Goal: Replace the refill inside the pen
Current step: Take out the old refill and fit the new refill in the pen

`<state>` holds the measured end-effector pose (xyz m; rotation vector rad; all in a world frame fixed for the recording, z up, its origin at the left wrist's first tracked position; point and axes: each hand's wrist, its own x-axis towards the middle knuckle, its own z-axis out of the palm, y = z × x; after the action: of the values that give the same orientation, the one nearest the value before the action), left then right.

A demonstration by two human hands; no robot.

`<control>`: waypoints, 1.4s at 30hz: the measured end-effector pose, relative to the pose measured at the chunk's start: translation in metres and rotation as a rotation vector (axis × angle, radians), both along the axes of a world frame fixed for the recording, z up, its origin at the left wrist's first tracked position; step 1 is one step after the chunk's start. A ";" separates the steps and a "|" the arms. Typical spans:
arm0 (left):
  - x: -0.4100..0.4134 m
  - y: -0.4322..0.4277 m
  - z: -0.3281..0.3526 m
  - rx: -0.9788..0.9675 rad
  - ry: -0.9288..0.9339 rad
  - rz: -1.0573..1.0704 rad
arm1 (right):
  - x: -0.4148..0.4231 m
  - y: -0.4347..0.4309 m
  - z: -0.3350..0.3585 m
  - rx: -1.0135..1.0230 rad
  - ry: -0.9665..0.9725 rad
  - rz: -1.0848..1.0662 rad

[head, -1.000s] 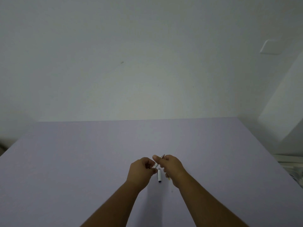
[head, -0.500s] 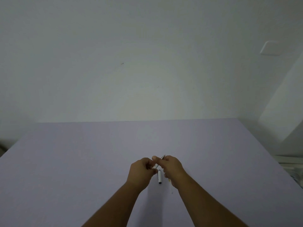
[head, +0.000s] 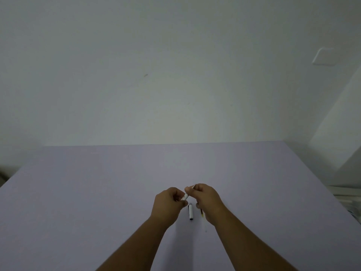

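Both hands meet over the near middle of the lavender table [head: 97, 192]. My left hand [head: 168, 204] grips the white pen barrel [head: 185, 196], which shows as a short white piece between the hands. My right hand [head: 205, 198] pinches the pen's front end, with a thin metal tip [head: 194, 186] poking up past its fingers. A white pen cap [head: 190, 212] with dark ends lies on the table just below the hands. A thin refill [head: 202, 214] lies beside it, partly hidden under my right hand.
A pale wall rises behind the table's far edge, with a white switch plate [head: 323, 56] at the upper right. Past the table's right edge sits a pale cluttered object [head: 349, 200].
The hands have drawn slightly apart, and a white stretch of barrel now shows between them. The cap on the table has not moved.
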<state>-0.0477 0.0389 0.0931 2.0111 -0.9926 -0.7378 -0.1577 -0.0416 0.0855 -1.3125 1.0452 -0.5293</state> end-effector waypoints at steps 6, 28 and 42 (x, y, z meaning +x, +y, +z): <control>0.001 -0.003 0.001 0.004 0.030 0.004 | -0.002 -0.001 -0.004 0.050 -0.049 0.006; 0.004 -0.010 -0.003 0.005 0.066 0.015 | 0.004 -0.006 -0.002 0.009 0.111 -0.047; 0.003 -0.013 -0.012 -0.029 0.001 0.038 | 0.009 -0.011 0.000 0.017 0.063 -0.055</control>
<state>-0.0448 0.0255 0.0813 1.9997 -0.9566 -0.6999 -0.1488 -0.0526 0.0850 -1.2959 1.1381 -0.5222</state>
